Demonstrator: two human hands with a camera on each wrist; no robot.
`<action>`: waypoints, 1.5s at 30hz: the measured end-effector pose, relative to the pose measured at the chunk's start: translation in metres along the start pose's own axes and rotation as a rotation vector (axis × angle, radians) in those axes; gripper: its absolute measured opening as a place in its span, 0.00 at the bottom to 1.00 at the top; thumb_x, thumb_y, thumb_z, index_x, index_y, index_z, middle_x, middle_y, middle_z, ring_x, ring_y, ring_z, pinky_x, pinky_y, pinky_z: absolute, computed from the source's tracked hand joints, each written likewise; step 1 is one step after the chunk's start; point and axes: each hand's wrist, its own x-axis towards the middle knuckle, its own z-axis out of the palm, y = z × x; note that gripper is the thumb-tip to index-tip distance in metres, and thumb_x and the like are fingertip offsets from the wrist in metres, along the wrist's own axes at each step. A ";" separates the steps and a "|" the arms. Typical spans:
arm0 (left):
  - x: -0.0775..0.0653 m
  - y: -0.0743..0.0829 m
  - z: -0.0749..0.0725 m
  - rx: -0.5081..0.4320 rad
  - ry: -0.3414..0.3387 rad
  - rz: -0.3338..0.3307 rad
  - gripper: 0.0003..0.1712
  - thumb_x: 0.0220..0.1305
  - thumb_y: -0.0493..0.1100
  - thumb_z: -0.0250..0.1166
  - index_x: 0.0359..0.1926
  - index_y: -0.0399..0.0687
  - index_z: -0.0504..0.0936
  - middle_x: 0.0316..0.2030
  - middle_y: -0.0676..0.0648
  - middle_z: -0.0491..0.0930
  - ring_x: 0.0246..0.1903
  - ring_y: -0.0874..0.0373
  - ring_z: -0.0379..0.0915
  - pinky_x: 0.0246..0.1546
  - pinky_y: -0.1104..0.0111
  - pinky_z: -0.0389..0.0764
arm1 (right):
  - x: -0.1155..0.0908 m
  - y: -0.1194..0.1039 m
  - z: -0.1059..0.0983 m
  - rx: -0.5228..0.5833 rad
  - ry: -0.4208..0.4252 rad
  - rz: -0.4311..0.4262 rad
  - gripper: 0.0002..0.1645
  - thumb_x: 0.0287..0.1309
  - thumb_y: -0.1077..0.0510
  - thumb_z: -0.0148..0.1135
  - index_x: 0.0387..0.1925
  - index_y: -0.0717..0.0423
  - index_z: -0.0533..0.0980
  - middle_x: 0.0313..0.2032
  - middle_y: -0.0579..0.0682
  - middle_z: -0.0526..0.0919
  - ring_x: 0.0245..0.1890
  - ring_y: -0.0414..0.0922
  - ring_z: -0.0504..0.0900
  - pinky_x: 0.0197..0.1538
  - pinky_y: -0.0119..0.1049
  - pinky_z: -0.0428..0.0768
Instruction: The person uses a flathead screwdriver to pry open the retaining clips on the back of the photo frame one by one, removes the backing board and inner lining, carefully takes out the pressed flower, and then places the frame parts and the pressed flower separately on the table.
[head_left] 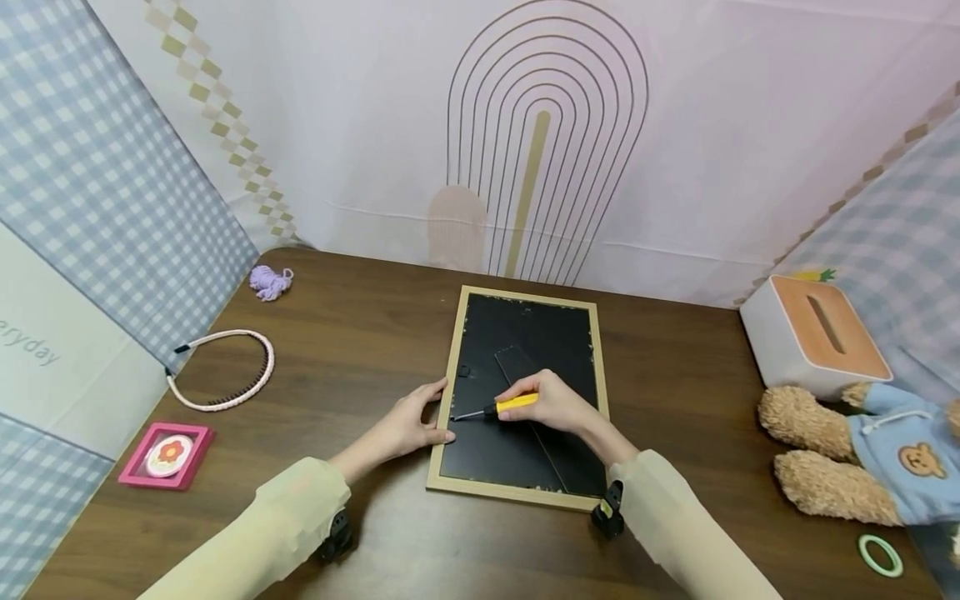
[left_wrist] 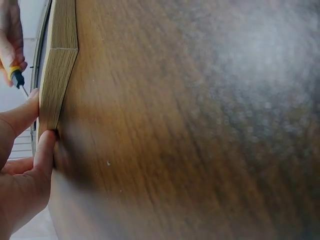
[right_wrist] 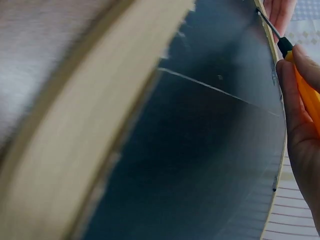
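A picture frame (head_left: 528, 498) with a pale wood border lies face down on the table, its black backing board (head_left: 555, 333) up. A slanted stand flap shows on the board. My left hand (head_left: 405, 423) holds the frame's left border, thumb over the top and fingers at the outer side. In my right hand (head_left: 551, 402) is a screwdriver (head_left: 517, 402) with a yellow handle, gripped between thumb and fingers. Its tip meets the inner left edge of the border, close to the left thumb. The right wrist view also shows the screwdriver (right_wrist: 306, 95) and the backing's edge.
On the left lie purple yarn (head_left: 270, 282), a headband (head_left: 266, 367) and a pink box (head_left: 198, 454) with a flower disc. To the right are a tissue box (head_left: 795, 350), a teddy bear (head_left: 817, 483) and a green ring (head_left: 864, 550). A patterned cloth (head_left: 360, 125) hangs behind the table.
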 end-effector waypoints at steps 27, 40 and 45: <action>-0.002 -0.011 -0.006 0.006 0.000 0.064 0.47 0.49 0.38 0.72 0.67 0.34 0.58 0.60 0.33 0.68 0.62 0.42 0.63 0.63 0.51 0.65 | 0.057 -0.094 0.013 -0.488 -0.169 -0.222 0.03 0.42 0.68 0.68 0.24 0.60 0.85 0.29 0.50 0.87 0.33 0.42 0.83 0.33 0.24 0.79; -0.001 -0.007 -0.007 0.048 -0.002 0.068 0.27 0.48 0.39 0.72 0.48 0.37 0.72 0.33 0.43 0.74 0.33 0.55 0.68 0.37 0.67 0.70 | 0.071 -0.123 0.024 -0.592 -0.287 -0.289 0.13 0.41 0.77 0.59 0.22 0.61 0.85 0.27 0.52 0.86 0.29 0.44 0.82 0.29 0.26 0.76; 0.000 -0.008 -0.005 0.042 -0.015 0.081 0.25 0.48 0.40 0.72 0.45 0.38 0.71 0.23 0.49 0.68 0.26 0.59 0.63 0.31 0.72 0.65 | 0.071 -0.126 0.025 -0.606 -0.291 -0.226 0.12 0.43 0.76 0.62 0.24 0.60 0.85 0.29 0.51 0.87 0.34 0.46 0.84 0.33 0.29 0.81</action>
